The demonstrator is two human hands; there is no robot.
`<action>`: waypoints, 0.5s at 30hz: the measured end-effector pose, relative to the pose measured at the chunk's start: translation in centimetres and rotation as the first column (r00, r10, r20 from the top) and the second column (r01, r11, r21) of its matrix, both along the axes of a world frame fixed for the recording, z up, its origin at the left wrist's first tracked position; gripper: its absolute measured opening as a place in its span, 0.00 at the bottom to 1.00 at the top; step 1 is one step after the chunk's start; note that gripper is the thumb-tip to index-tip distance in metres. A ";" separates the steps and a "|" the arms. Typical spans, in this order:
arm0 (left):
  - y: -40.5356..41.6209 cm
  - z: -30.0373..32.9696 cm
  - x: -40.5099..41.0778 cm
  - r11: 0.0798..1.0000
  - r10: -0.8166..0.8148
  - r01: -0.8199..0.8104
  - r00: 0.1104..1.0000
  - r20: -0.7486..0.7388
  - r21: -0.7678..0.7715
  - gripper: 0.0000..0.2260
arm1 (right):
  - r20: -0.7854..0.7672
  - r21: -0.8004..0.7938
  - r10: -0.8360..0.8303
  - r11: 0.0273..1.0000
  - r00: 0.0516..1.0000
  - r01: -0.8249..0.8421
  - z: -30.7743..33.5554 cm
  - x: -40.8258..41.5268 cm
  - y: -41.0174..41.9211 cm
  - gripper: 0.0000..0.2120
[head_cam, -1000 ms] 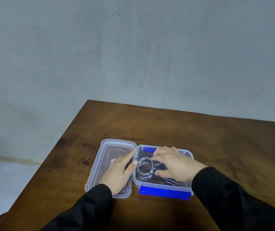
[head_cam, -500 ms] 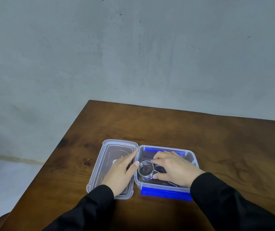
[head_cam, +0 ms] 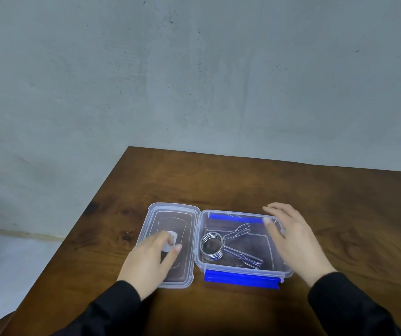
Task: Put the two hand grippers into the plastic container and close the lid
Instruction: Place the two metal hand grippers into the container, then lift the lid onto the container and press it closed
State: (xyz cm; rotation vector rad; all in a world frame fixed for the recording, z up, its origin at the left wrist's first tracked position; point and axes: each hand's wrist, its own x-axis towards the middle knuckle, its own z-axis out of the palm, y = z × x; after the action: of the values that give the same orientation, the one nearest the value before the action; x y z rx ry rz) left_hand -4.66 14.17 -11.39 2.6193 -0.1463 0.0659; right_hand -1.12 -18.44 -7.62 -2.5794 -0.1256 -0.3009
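A clear plastic container (head_cam: 278,271) with blue latches sits on the wooden table. Inside it lies a metal hand gripper (head_cam: 212,246) with a coiled spring and wire handles spread to the right; I cannot make out a second one apart from it. The clear lid (head_cam: 170,214) lies flat on the table, touching the container's left side. My left hand (head_cam: 149,260) rests on the lid, fingers spread, beside a small white round spot. My right hand (head_cam: 296,243) hovers open over the container's right rim, holding nothing.
The brown table (head_cam: 243,185) ends at a far edge against a grey wall and at a left edge near the lid. A pale floor shows at the lower left. Black sleeves cover both forearms.
My right hand has come out of the container and moved to its right rim, uncovering the hand gripper. My left hand slid left from the container's edge onto the lid.
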 end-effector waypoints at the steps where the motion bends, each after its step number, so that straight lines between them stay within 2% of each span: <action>1: 0.8 -0.6 -1.0 0.995 -0.074 0.070 0.996 0.048 0.072 0.11 | -0.063 0.037 -0.049 0.998 0.997 0.052 -0.7 -0.3 -0.6 0.21; 4: 2.8 -2.9 -2.9 0.930 -0.289 0.263 0.955 0.068 0.256 0.12 | -0.276 0.159 -0.101 0.976 0.956 0.149 -2.1 -1.0 -1.3 0.24; 7: 3.5 -3.9 -2.8 0.876 -0.389 0.348 0.919 0.062 0.335 0.09 | -0.360 0.262 -0.110 0.941 0.926 0.214 -2.5 -1.2 -1.4 0.24; 11: 3.4 -3.8 -1.8 0.848 -0.437 0.384 0.896 0.074 0.365 0.06 | -0.398 0.230 -0.132 0.944 0.908 0.237 -2.7 -1.1 -1.5 0.24; 15: 3.6 -3.4 -0.6 0.874 -0.391 0.345 0.918 0.074 0.342 0.10 | -0.371 0.134 -0.161 0.965 0.914 0.224 -2.6 -1.1 -1.4 0.25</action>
State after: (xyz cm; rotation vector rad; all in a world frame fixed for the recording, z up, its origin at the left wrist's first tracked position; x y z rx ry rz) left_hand -5.26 17.77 -14.78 2.8586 -0.7663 0.1008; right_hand -2.27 -19.88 -10.26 -2.4264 0.2794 0.0900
